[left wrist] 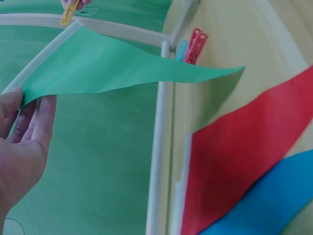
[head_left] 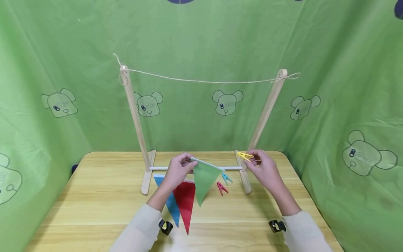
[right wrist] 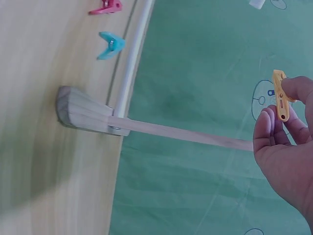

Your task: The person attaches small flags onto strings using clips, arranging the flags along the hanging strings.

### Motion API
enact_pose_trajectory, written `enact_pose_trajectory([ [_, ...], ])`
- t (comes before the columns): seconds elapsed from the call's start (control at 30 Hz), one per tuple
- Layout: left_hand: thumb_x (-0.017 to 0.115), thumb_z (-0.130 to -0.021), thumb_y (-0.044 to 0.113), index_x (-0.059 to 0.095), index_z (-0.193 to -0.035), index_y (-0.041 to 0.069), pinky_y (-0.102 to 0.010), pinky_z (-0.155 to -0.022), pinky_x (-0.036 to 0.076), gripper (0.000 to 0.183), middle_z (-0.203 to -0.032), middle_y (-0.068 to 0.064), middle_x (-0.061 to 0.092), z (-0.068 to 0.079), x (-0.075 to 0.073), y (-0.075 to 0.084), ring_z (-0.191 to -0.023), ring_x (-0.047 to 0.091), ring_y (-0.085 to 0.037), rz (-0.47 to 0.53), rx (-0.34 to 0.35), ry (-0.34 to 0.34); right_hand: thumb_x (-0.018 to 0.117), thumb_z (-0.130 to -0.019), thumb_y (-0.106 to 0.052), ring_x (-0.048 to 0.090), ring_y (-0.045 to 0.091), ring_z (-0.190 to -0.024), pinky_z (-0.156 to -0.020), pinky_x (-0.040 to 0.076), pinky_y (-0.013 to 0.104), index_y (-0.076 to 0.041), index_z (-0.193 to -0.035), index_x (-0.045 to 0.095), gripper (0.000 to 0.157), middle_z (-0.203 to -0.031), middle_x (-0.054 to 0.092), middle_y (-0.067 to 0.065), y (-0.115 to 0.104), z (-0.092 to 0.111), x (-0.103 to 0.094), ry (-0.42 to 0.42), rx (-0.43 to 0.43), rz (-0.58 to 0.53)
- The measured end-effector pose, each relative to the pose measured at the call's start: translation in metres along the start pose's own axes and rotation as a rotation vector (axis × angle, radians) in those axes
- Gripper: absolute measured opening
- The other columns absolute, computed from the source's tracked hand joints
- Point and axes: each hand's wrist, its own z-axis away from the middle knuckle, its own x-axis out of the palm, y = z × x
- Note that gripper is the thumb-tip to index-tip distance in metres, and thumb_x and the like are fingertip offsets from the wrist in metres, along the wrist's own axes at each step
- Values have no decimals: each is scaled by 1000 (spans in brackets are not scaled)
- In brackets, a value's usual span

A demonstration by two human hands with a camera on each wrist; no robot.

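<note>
My left hand point(head_left: 180, 170) pinches a green triangular pennant point(head_left: 204, 177) by one end of its white top edge, and the pennant hangs point down above the table. My right hand point(head_left: 263, 168) holds a yellow clothespin point(head_left: 245, 156) between thumb and fingers, off to the right of the pennant. Below the left wrist lie a red pennant point(head_left: 185, 197) and a blue pennant point(head_left: 171, 206), overlapping on the wood. In the left wrist view the green pennant point(left wrist: 102, 63) stretches out from the fingertips, with the red pennant point(left wrist: 244, 161) beyond.
A blue clothespin point(head_left: 226, 178) and a pink clothespin point(head_left: 222, 189) lie on the table between the hands. Behind stands a wooden frame with a left post point(head_left: 135, 115), a right post point(head_left: 267, 108), a white bottom rod point(head_left: 233, 168) and a sagging string point(head_left: 195, 81) tied across the top.
</note>
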Motion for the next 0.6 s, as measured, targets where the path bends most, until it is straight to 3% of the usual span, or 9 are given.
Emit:
enact_pose_trajectory([
  [0.23,71,-96,1,68,-105,-3,-39,-69,66,11,-89,-6,63,-10,2,10,-76,68,-10,37,38,13,72,-95,-7,62,25,-95,-75,51,8,4,-121,63,29,-109,62,17,-9,-7,-6,45,-60,-12],
  [0.43,71,-95,0,69,-104,-3,-34,-68,65,10,-91,-9,68,-17,3,20,-78,70,-11,40,70,34,72,-95,-6,61,25,-95,-76,49,5,4,-121,63,29,-110,62,18,-17,-13,-13,68,-96,-18],
  [0.6,71,-95,1,69,-104,-3,-40,-71,65,10,-93,-10,69,-23,3,27,-78,70,-12,46,85,44,72,-96,-7,61,24,-97,-78,48,3,2,-122,63,29,-111,61,17,-23,-17,-20,83,-111,-23],
])
